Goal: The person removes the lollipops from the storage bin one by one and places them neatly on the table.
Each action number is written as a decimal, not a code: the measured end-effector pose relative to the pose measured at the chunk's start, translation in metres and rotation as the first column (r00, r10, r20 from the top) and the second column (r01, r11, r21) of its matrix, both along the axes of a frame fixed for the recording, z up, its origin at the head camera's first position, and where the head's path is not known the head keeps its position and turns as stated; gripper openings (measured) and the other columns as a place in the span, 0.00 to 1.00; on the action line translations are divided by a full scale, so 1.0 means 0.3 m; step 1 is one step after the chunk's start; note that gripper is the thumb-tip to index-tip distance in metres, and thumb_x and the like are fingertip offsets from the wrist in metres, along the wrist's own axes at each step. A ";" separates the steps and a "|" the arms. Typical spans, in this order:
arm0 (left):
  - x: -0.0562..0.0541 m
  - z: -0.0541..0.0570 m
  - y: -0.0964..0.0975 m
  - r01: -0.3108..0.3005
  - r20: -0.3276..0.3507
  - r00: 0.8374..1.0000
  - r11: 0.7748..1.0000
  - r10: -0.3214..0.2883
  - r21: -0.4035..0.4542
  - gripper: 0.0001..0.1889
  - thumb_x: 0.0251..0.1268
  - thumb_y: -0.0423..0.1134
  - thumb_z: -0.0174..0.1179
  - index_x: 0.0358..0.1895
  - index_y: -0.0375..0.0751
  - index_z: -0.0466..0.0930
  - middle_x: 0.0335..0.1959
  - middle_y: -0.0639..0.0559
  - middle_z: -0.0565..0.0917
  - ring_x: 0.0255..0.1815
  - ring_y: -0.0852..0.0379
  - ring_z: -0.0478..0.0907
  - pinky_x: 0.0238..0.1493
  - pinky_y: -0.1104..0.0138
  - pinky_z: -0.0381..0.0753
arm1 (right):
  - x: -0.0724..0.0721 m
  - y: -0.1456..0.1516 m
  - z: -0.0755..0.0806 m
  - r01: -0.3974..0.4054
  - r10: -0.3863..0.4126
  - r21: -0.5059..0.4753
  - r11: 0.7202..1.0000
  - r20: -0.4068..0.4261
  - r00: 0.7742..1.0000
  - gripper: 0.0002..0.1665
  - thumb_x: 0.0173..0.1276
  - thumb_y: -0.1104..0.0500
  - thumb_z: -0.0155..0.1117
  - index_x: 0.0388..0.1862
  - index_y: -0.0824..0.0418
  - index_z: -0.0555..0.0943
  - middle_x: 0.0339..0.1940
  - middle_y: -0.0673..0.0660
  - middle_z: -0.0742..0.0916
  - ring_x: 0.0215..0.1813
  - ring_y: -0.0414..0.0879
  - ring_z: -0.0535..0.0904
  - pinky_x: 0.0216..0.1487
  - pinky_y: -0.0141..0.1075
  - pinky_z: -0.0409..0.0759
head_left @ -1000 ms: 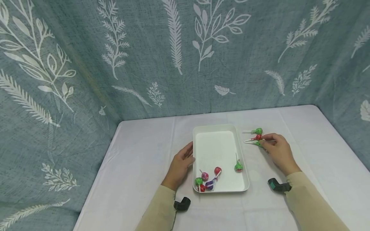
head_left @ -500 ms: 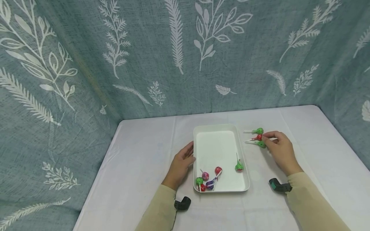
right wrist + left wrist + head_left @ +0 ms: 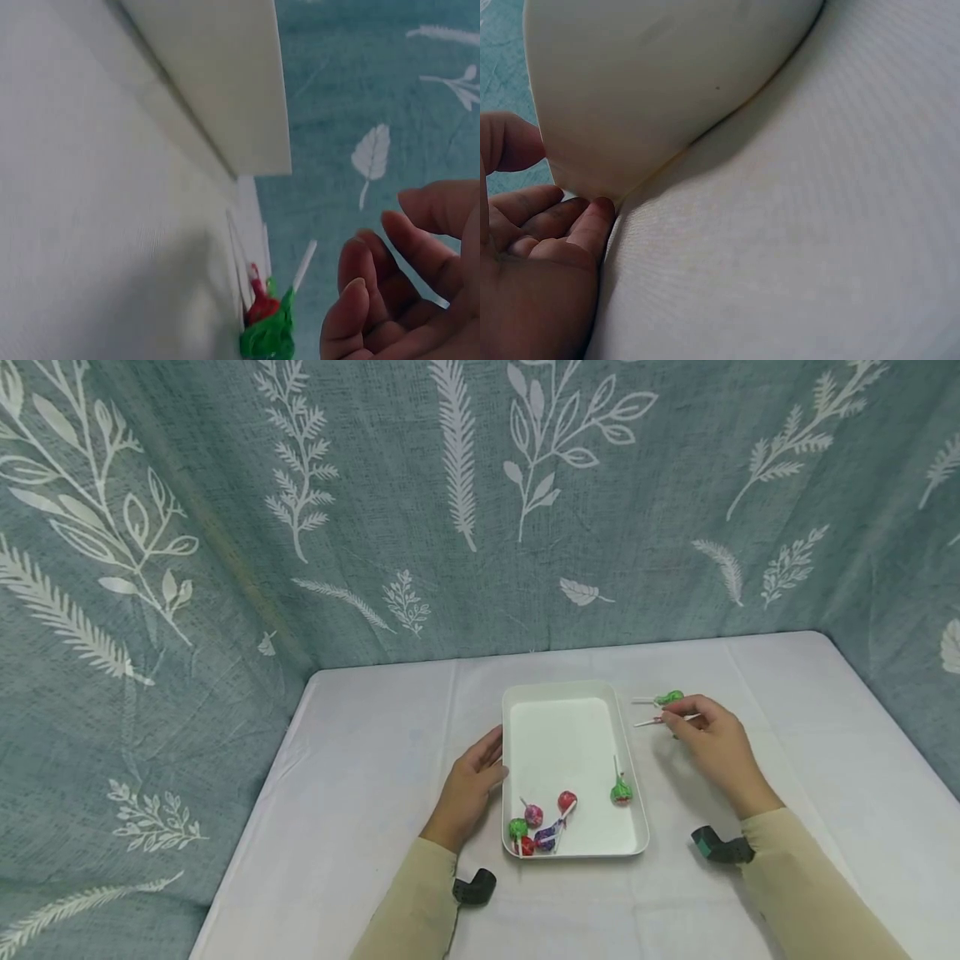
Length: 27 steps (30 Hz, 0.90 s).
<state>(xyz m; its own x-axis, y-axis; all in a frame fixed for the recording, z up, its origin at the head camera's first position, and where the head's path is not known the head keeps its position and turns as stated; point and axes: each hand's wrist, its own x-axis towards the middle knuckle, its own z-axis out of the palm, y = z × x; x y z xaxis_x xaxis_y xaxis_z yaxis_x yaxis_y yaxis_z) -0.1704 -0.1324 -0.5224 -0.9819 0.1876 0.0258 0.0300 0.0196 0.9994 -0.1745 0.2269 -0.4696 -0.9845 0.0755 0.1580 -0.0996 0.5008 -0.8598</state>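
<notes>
A white tray (image 3: 573, 689) lies on the table with several wrapped lollipops inside, among them a green one (image 3: 621, 792) by its right wall. My left hand (image 3: 468, 789) holds the tray's left side, thumb at the rim and fingers against the outer wall, as the left wrist view shows (image 3: 547, 277). My right hand (image 3: 716, 752) hovers over lollipops to the right of the tray. Its thumb and fingers are loosely bent, with nothing visible between them. In the right wrist view a green lollipop (image 3: 270, 334) and a red one (image 3: 262, 306) lie below the fingers (image 3: 356, 259).
A green lollipop (image 3: 670, 697) lies beyond my right fingertips, stick toward the tray. Patterned teal curtains (image 3: 375, 485) enclose the white-covered table (image 3: 375, 777) at the back and sides. A black wrist device (image 3: 476, 887) sits at each sleeve.
My right fingertips have left the red and green lollipops and shifted left above them, now covering most of both. The left hand and the tray stay in place.
</notes>
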 end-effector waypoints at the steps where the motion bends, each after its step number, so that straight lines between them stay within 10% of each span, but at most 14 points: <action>1: 0.000 0.000 0.001 -0.001 0.000 1.000 1.000 0.001 -0.001 0.35 0.73 0.25 0.55 0.84 0.34 0.65 0.82 0.43 0.69 0.82 0.45 0.66 0.78 0.60 0.69 | 0.002 -0.010 0.004 -0.016 0.016 -0.002 1.000 -0.005 1.000 0.18 0.84 0.53 0.66 0.59 0.66 0.86 0.53 0.61 0.87 0.41 0.46 0.80 0.36 0.31 0.78; 10: 0.002 -0.001 0.005 -0.006 0.000 1.000 1.000 0.006 0.010 0.35 0.73 0.24 0.55 0.84 0.34 0.65 0.82 0.43 0.69 0.81 0.45 0.67 0.78 0.60 0.68 | 0.038 -0.116 0.043 -0.233 0.233 0.016 0.972 -0.032 0.972 0.12 0.82 0.60 0.68 0.57 0.65 0.86 0.49 0.57 0.89 0.46 0.50 0.82 0.43 0.36 0.83; 27: 0.004 -0.006 -0.003 -0.006 -0.002 1.000 1.000 0.006 0.000 0.35 0.73 0.26 0.56 0.84 0.34 0.65 0.82 0.41 0.69 0.81 0.44 0.67 0.79 0.57 0.68 | 0.086 -0.346 0.059 -0.571 0.575 0.084 0.816 -0.024 0.818 0.08 0.77 0.61 0.72 0.51 0.61 0.88 0.47 0.48 0.88 0.45 0.43 0.84 0.46 0.40 0.86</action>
<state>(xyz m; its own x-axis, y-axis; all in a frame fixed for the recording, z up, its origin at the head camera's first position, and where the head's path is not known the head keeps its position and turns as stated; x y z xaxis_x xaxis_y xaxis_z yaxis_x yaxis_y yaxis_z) -0.1691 -0.1332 -0.5244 -0.9829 0.1819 0.0279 0.0319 0.0195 0.9993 -0.1486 0.1230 -0.4520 -0.8377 -0.5131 0.1874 -0.4261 0.3991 -0.8119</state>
